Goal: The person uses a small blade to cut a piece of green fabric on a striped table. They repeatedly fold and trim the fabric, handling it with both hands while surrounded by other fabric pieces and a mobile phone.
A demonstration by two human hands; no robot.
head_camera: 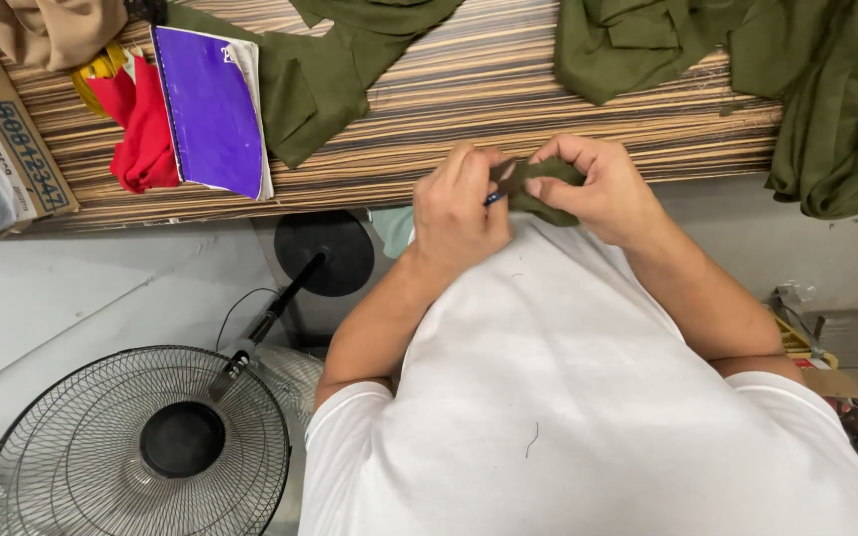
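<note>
My right hand (596,189) pinches a small piece of olive green fabric (546,189) at the near edge of the striped wooden table (469,109). My left hand (457,208) is closed around a small tool with a blue handle (494,199), its tip against the same fabric. Both hands meet just above my white shirt (588,397), in front of my chest.
Larger olive green fabric pieces (826,109) lie across the table's back and right. A purple notebook (213,109), red cloth (146,134) and a cardboard box (2,139) sit at the left. A standing fan (141,442) stands on the floor below left.
</note>
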